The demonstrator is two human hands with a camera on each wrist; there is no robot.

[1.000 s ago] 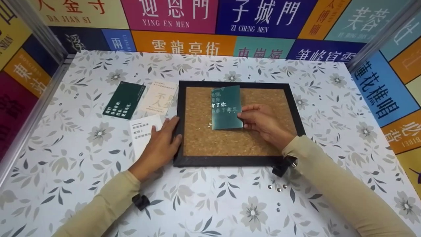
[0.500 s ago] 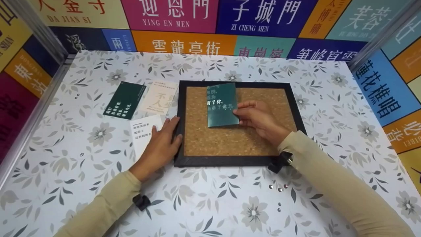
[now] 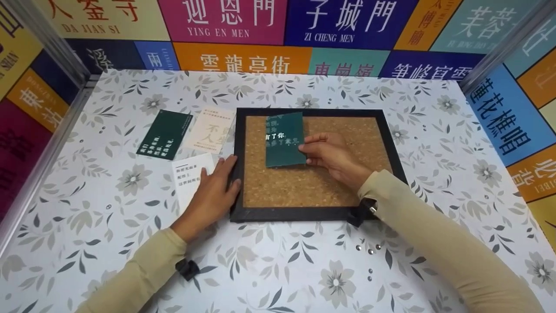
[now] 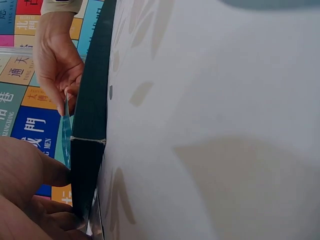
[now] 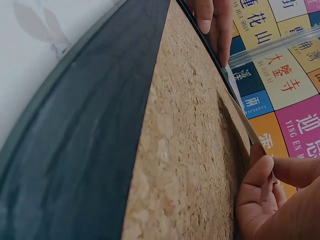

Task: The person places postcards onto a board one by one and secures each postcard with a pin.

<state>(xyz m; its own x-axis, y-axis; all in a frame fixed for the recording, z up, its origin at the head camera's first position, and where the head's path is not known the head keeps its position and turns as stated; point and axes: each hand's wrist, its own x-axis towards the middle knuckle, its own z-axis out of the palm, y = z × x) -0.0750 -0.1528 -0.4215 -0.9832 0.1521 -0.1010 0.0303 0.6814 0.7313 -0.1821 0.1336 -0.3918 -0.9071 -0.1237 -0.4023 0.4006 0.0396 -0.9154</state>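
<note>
In the head view, my right hand pinches a dark green card with pale writing by its right edge. The card is held over the upper left of a cork board in a black frame. Seen from the right wrist, the card stands at a slant close over the cork, thumb and fingers at its edge. My left hand rests with extended fingers against the frame's left side, its palm partly over a white card. The left wrist view shows those fingers at the frame's side.
Left of the frame lie another dark green card and a cream card on the flower-patterned table cover. Several small silver pins lie in front of the frame at right. Colourful lettered panels enclose the back and sides.
My right hand has carried the green card leftward over the cork, towards the frame's left side. The left hand has stayed at the frame.
</note>
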